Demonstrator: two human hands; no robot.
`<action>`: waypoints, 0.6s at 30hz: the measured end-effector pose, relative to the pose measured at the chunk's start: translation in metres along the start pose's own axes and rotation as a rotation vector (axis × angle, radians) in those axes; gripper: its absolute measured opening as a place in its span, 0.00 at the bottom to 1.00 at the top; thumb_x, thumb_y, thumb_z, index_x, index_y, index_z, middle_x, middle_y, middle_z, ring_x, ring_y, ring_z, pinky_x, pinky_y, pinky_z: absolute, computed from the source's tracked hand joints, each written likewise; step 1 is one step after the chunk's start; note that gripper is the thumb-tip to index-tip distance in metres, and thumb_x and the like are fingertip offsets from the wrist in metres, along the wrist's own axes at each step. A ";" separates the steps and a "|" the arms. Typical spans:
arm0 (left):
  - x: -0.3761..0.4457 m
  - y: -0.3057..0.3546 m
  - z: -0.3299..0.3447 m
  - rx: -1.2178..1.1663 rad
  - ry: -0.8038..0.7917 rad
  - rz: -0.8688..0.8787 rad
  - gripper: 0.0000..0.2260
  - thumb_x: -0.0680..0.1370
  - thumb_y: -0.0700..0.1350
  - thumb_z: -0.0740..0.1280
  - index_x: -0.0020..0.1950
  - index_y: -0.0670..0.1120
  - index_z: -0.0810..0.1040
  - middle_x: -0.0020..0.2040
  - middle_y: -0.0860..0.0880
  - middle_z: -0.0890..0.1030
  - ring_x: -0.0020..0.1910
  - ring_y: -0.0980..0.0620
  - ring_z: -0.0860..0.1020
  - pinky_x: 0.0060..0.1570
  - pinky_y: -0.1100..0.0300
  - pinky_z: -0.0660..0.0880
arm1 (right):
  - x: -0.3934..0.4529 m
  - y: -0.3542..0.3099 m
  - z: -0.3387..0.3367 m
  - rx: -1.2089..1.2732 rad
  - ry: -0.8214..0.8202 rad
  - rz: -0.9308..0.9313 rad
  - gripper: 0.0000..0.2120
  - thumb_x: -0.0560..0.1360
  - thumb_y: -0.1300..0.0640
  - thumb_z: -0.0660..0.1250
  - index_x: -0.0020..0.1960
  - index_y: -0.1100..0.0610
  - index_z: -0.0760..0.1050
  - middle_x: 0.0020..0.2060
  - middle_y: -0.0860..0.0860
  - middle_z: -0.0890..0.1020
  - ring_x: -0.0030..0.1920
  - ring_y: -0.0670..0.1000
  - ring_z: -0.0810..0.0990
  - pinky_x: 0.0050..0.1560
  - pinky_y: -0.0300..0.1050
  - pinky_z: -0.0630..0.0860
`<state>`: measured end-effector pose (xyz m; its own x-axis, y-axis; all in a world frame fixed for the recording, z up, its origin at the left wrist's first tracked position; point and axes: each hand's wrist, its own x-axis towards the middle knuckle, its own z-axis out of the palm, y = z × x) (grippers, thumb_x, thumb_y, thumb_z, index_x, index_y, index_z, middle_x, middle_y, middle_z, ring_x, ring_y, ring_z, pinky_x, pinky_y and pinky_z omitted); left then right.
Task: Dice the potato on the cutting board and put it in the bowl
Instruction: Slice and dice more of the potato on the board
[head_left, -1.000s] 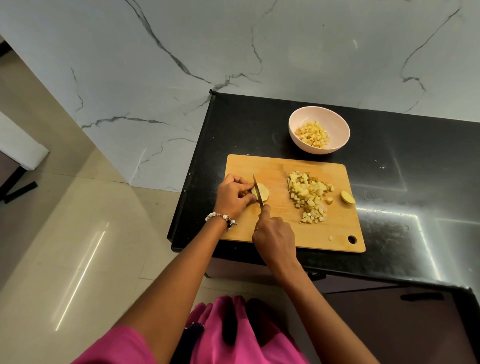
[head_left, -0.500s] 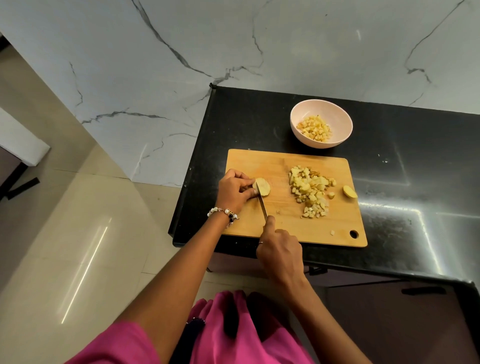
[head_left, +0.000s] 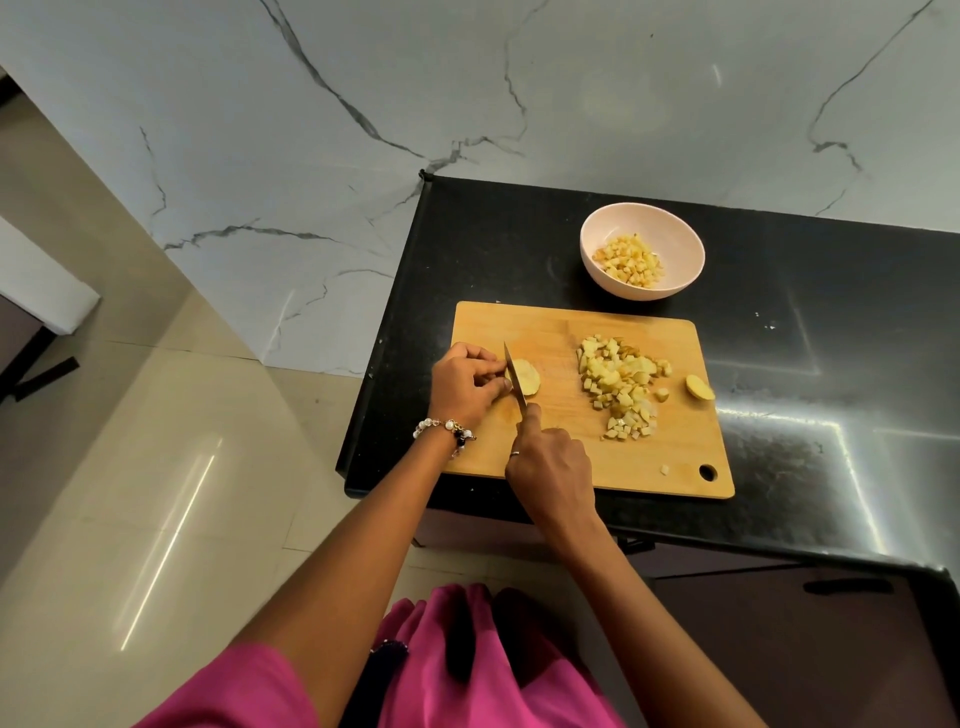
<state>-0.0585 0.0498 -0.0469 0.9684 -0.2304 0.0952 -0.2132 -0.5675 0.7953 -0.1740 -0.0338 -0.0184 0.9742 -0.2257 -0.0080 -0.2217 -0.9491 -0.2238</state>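
While left hand (head_left: 467, 387) pinches potato piece (head_left: 525, 378), right hand (head_left: 551, 462) grips knife (head_left: 514, 375); wooden board (head_left: 582, 452) on black counter (head_left: 810, 374), marble wall (head_left: 467, 93) behind.

Black counter (head_left: 519, 249) against a white marble wall (head_left: 467, 78) veined in grey. Beige tiled floor (head_left: 130, 467) at left. Dark cabinet handle (head_left: 847, 585) below the counter edge.

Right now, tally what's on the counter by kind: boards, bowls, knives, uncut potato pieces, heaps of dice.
Cutting board: 1
Bowl: 1
Knife: 1
Uncut potato pieces: 2, one under the left hand, one end piece
Heaps of dice: 2, on the board and in the bowl
Total: 7
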 end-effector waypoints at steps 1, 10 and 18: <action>0.000 0.000 0.000 -0.003 0.000 -0.005 0.14 0.68 0.41 0.76 0.52 0.40 0.82 0.51 0.48 0.78 0.45 0.58 0.75 0.40 0.77 0.70 | 0.001 -0.001 0.002 -0.008 -0.004 -0.002 0.25 0.78 0.63 0.51 0.74 0.64 0.54 0.44 0.61 0.80 0.41 0.61 0.79 0.34 0.47 0.64; 0.002 0.002 0.002 -0.010 0.026 -0.037 0.12 0.68 0.42 0.76 0.49 0.39 0.83 0.50 0.47 0.79 0.48 0.55 0.75 0.47 0.65 0.74 | -0.010 -0.003 0.005 -0.041 -0.058 -0.050 0.26 0.78 0.65 0.50 0.75 0.66 0.50 0.45 0.60 0.79 0.38 0.59 0.77 0.34 0.47 0.64; 0.001 0.007 0.000 0.021 -0.022 -0.063 0.13 0.70 0.41 0.74 0.54 0.41 0.82 0.53 0.47 0.78 0.50 0.54 0.75 0.51 0.64 0.74 | -0.018 0.022 -0.026 0.246 0.019 0.025 0.17 0.80 0.57 0.53 0.66 0.60 0.67 0.37 0.60 0.81 0.37 0.62 0.77 0.33 0.49 0.67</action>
<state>-0.0595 0.0458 -0.0410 0.9770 -0.2110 0.0316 -0.1546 -0.5977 0.7866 -0.1972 -0.0562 0.0022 0.9669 -0.2550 0.0012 -0.2267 -0.8616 -0.4542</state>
